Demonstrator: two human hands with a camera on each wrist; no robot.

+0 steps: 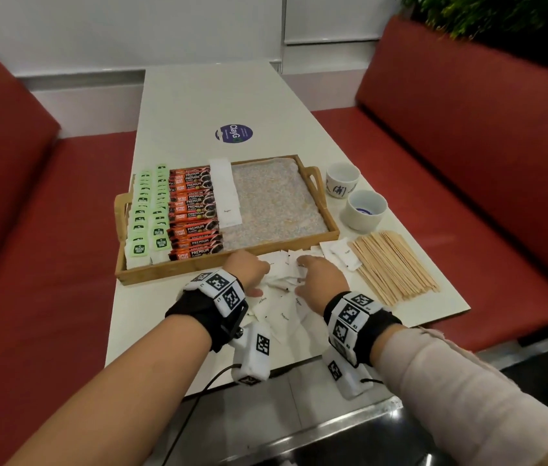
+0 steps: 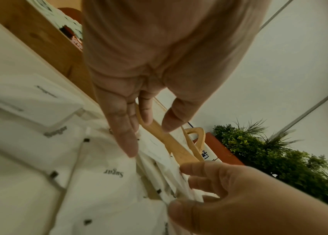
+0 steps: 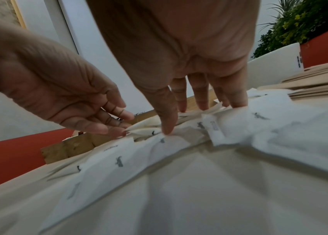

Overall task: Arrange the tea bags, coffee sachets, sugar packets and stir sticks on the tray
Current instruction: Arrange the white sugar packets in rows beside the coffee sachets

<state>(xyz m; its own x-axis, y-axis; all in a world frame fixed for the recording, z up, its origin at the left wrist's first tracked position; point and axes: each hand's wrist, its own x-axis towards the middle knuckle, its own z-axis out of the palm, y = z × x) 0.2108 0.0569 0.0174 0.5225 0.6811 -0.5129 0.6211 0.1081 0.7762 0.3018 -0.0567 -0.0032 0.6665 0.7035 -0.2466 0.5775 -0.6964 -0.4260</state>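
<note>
Both forearms reach forward side by side, each wrist wrapped in a black band with marker blocks. The left hand [image 1: 247, 269] is palm down with fingers straight. The right hand [image 1: 320, 279] mirrors it, fingers extended and slightly spread, thumb angled toward the left hand.

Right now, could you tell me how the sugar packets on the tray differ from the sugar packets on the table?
The sugar packets on the tray lie in a neat overlapping column beside the coffee sachets; the sugar packets on the table form a loose, jumbled heap. The left hand and right hand reach into the table heap, while nothing touches the tray column. Both are white paper packets printed "Sugar".
</note>
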